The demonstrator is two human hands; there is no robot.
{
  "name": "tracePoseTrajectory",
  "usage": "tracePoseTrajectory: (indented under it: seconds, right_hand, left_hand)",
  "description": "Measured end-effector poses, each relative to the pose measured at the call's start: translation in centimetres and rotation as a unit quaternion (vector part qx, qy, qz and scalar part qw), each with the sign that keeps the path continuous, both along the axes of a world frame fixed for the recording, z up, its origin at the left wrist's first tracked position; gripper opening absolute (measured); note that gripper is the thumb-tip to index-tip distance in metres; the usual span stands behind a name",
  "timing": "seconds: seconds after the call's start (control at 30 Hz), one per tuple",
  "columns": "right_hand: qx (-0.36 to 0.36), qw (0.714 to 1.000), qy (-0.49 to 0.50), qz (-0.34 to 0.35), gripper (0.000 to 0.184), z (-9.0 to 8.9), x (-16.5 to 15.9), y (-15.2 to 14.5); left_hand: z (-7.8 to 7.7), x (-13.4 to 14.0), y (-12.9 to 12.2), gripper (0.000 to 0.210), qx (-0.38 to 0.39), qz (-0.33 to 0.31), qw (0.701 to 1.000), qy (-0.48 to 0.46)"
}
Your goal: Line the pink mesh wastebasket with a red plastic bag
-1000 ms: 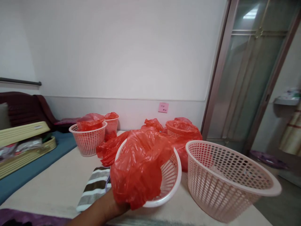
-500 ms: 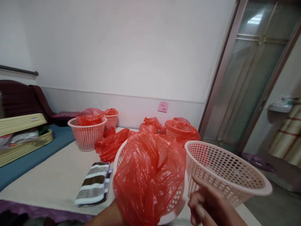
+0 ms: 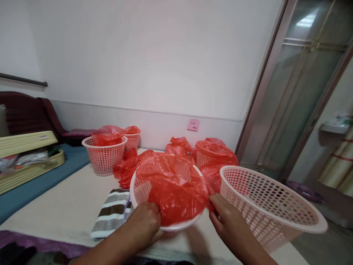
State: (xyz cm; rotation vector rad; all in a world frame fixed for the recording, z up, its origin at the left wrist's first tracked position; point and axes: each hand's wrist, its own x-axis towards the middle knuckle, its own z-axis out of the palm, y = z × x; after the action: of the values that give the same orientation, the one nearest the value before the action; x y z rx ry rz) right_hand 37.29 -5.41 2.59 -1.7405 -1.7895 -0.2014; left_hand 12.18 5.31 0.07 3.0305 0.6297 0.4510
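the left hand [image 3: 145,224] is gripping the near rim of a round pink plastic mesh basket [image 3: 138,191] at about 7 o'clock, fingers curled around the edge, holding it tilted toward the camera just above the table [image 3: 66,209]. a crumpled red plastic bag [image 3: 172,184] is sitting in this basket, spreading over most of its mouth and spilling across the rim at 4 o'clock. the right hand [image 3: 227,222] is now pinching that overhanging edge of the bag at the basket's 4 o'clock side, fingers closed narrowly on the film.

a second ago only the left hand was on the basket and the bag was bulging up in a loose heap; half a second ago the right hand was coming in from the lower right, empty. the bag is now lying flatter and wider across the opening, so it looks as if the lining of this basket is under way, with the film being drawn over the rim.

just beside the right hand, at 3 o'clock, a larger empty pink mesh basket [image 3: 270,206] is standing unlined. a brown-and-white striped cloth [image 3: 110,213] is lying at 9 o'clock of the held basket. farther back, at 11 and 1 o'clock, smaller pink baskets already lined with red bags [image 3: 106,152] are standing, with loose red bags between them.
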Motion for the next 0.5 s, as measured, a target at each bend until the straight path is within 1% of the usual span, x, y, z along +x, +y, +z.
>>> tracePoseTrajectory:
  seconds: [0.07,0.13,0.17,0.23,0.3,0.33,0.4,0.5]
  right_hand:
    - [-0.008,0.999,0.032,0.0,0.017,-0.7,0.3,0.2]
    - [-0.025,0.996,0.091,0.001,0.016,-0.7,0.4,0.5]
    - [-0.044,0.99,0.136,0.001,0.016,-0.6,0.5,0.7]
    - [-0.082,0.964,0.253,0.005,0.026,0.0,0.6,1.0]
    - [-0.1,0.923,0.371,0.002,0.039,0.6,0.8,1.1]
    - [-0.1,0.905,0.412,-0.003,0.043,0.8,0.9,1.0]
    - [-0.096,0.887,0.452,-0.01,0.044,1.1,0.9,0.8]
    - [-0.116,0.884,0.453,0.004,0.039,0.9,0.9,0.8]
  left_hand:
    - [0.3,0.3,0.3,0.023,0.01,0.013,1.0,0.023]
    - [0.6,0.8,0.2,0.026,0.019,0.016,0.999,0.043]
    - [0.8,1.0,0.0,0.027,0.022,0.014,0.998,0.051]
    - [0.9,1.5,-0.4,0.029,0.023,0.01,0.998,0.065]
    - [0.9,1.8,-1.1,0.026,0.02,0.003,0.997,0.075]
    - [0.9,2.0,-1.4,0.024,0.017,0.0,0.997,0.078]
    - [0.8,2.1,-2.1,0.022,0.008,-0.003,0.996,0.083]
    - [1.2,1.6,-2.9,0.026,-0.012,0.007,0.996,0.083]
